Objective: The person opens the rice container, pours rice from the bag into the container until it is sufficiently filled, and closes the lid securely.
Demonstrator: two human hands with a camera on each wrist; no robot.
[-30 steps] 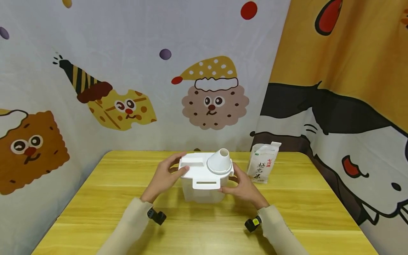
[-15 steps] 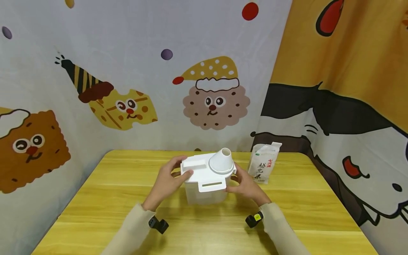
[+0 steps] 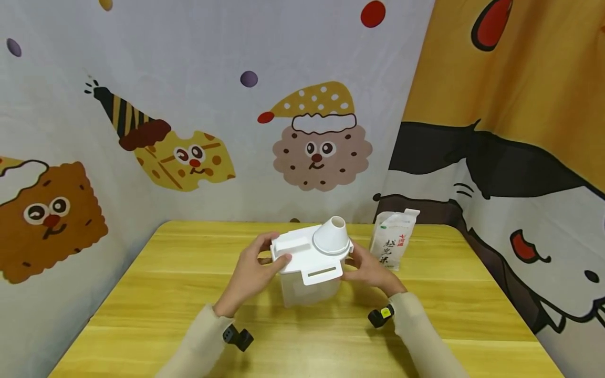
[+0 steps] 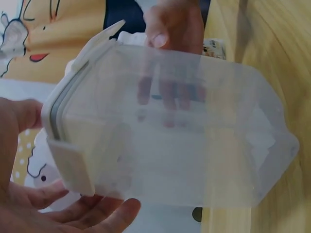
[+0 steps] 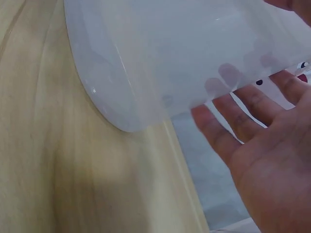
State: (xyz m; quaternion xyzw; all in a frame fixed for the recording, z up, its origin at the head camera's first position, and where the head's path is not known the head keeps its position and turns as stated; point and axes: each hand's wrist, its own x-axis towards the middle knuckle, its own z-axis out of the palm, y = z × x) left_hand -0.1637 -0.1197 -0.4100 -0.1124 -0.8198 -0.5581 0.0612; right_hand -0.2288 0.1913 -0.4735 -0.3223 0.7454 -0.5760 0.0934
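Observation:
A translucent storage container [image 3: 307, 293] with a white lid [image 3: 302, 251] is between both hands over the table. On the lid's right side stands a white cone-shaped spout [image 3: 332, 236], and a slotted latch [image 3: 323, 273] sticks out at the front. My left hand [image 3: 251, 272] grips the lid's left end, thumb on the top edge and fingers at the far side. My right hand [image 3: 371, 271] holds the right side, with its thumb near the front corner. Fingers of the right hand [image 5: 243, 114] press on the container wall [image 5: 160, 63] in the right wrist view. Through the clear wall [image 4: 170, 145], no contents show.
A white paper bag [image 3: 393, 240] with red and black characters stands upright at the back right, just behind my right hand. The wooden table [image 3: 189, 278] ends at a cartoon-print curtain [image 3: 203, 68]. A small black camera [image 3: 238, 337] sits on my left wrist.
The container has shifted slightly right and toward me, turning counterclockwise so its front latch now slants up to the right. Both hands move with it, keeping their hold. The bag stays put.

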